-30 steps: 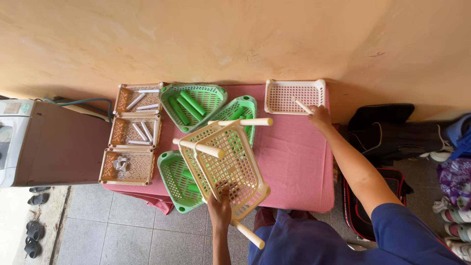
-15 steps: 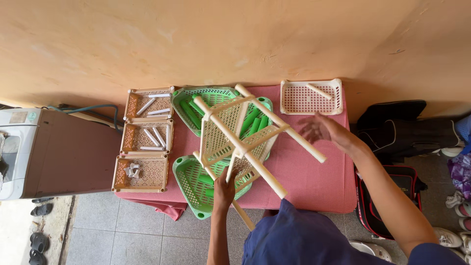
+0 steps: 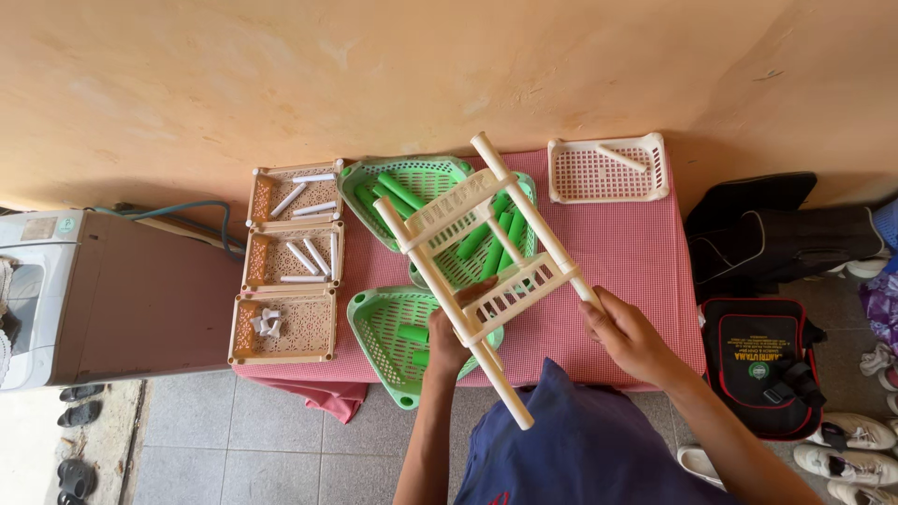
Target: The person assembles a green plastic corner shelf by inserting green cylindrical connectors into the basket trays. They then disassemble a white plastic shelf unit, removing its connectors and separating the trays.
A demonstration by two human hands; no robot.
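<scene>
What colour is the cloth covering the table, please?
The cloth is pink with a fine check, seen in the head view.

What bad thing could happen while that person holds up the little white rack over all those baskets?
The rack is tilted above the green baskets, with long poles sticking out; a swing might knock a basket or scatter the green tubes. The left hand and right hand grip only the near end, so the far end might sag or a shelf might pop off its poles. The nearest green basket overhangs the table edge and could be nudged off.

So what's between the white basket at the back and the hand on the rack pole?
In the head view, only bare pink checked tablecloth lies between the white plastic basket and the right hand.
</scene>
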